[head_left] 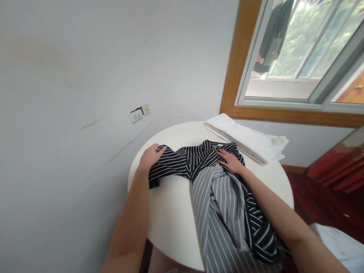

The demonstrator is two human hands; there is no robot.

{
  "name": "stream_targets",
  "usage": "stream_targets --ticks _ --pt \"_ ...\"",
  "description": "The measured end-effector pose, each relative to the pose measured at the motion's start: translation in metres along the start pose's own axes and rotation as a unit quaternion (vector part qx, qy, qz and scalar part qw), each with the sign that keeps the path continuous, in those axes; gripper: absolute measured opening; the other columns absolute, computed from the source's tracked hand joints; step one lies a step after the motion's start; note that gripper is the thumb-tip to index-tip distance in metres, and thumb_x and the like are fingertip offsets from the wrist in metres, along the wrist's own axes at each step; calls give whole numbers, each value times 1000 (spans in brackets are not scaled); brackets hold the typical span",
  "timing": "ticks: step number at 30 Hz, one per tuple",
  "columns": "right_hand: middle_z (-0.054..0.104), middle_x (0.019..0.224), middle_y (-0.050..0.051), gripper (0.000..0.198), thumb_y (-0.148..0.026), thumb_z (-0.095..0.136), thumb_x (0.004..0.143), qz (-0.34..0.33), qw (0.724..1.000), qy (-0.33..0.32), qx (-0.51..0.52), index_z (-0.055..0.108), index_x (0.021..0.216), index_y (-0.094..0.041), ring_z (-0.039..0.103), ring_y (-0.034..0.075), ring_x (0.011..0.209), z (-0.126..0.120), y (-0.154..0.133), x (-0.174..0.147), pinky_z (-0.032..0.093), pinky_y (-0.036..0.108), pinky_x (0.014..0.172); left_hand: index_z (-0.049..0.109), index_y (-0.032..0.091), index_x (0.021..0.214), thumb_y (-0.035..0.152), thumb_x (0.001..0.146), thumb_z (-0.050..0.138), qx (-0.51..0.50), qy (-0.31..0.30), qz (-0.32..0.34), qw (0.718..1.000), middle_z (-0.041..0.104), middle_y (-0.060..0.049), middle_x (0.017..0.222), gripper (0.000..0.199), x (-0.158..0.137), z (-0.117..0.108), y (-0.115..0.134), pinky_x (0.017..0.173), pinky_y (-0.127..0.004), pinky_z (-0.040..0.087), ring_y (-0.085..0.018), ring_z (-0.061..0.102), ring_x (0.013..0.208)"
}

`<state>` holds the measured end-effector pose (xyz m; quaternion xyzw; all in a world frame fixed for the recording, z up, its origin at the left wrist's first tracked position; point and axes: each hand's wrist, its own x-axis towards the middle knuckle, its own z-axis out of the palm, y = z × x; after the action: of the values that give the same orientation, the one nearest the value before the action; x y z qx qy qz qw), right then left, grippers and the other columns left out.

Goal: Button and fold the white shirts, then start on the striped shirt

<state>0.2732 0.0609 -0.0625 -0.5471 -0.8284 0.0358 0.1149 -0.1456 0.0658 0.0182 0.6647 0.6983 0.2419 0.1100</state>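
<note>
A black garment with white stripes, seemingly a long shirt or dress (218, 220), lies on the round white table (170, 220). Its grey inner side shows along the open front, and the lower part hangs over the near edge. One sleeve (173, 163) stretches out to the left. My left hand (150, 156) is closed on the top edge of that sleeve; some of its fingers are hidden. Near the neckline, my right hand (231, 161) rests on the cloth with fingers spread and flat. The other sleeve cannot be made out clearly among the folds.
White folded sheets (247, 138) lie at the table's back right, by the wooden window frame (284, 115). A wall socket (135, 116) sits behind the table. Red cloth (338, 163) hangs at the right, and something white (338, 242) stands at lower right.
</note>
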Motion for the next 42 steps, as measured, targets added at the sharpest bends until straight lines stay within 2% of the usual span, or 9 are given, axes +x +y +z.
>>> stream_targets --ticks 5,8,13,20,28,32,37,40,42 --pt "29 152 7 59 -52 35 93 -1 1000 1 -1 35 145 -23 24 25 140 0 -1 0 18 49 113 62 21 110 59 74 58 168 40 -47 984 58 -18 119 53 -9 2 6 86 -48 43 -39 51 111" --pt "29 152 7 59 -52 35 94 2 1000 -1 -5 35 145 -22 23 24 141 0 -6 0 18 49 113 62 17 115 47 82 54 153 91 62 982 50 -18 131 45 -11 22 29 97 -49 38 -37 43 122" --pt "26 153 7 59 -53 36 93 -2 1000 -12 -9 34 145 -24 21 24 141 0 -30 -1 17 52 112 61 19 118 28 93 38 14 40 278 960 57 -10 127 36 -20 69 80 107 -39 33 -22 48 120" --pt "24 154 7 59 -53 38 93 -43 999 -14 9 35 144 -25 18 24 142 3 -75 2 14 53 112 61 11 116 14 90 34 -54 -7 364 930 62 -12 123 38 -23 110 103 107 -36 37 -19 53 118" --pt "45 142 14 50 -39 53 88 -107 985 49 127 53 132 -16 37 24 134 13 -99 18 25 45 112 54 12 128 25 95 31 49 -52 337 939 54 -12 135 42 -12 124 88 111 -40 32 -20 46 128" --pt "60 126 9 31 -31 48 90 -110 970 104 188 67 113 -20 52 20 120 -3 -93 21 37 39 104 39 24 141 40 97 26 88 -97 262 956 41 -9 146 49 -18 124 94 111 -48 27 -24 34 136" --pt "68 101 7 26 -25 48 89 27 989 138 55 69 104 -21 58 20 99 -44 -62 1 40 33 93 37 38 141 57 93 26 135 -92 214 963 28 -6 154 52 -31 129 108 111 -58 14 -30 19 142" --pt "67 95 11 30 -35 46 91 149 983 94 -58 71 95 -19 57 23 95 -56 -44 -17 40 34 86 36 40 141 64 90 23 139 -85 211 964 25 -6 154 58 -35 131 110 111 -59 10 -30 16 143" --pt "66 94 13 42 -47 42 92 187 977 42 -90 72 86 -19 57 25 96 -56 -39 -27 40 34 82 35 40 141 67 89 21 139 -85 210 964 25 -6 155 61 -35 131 109 111 -59 11 -30 16 143"
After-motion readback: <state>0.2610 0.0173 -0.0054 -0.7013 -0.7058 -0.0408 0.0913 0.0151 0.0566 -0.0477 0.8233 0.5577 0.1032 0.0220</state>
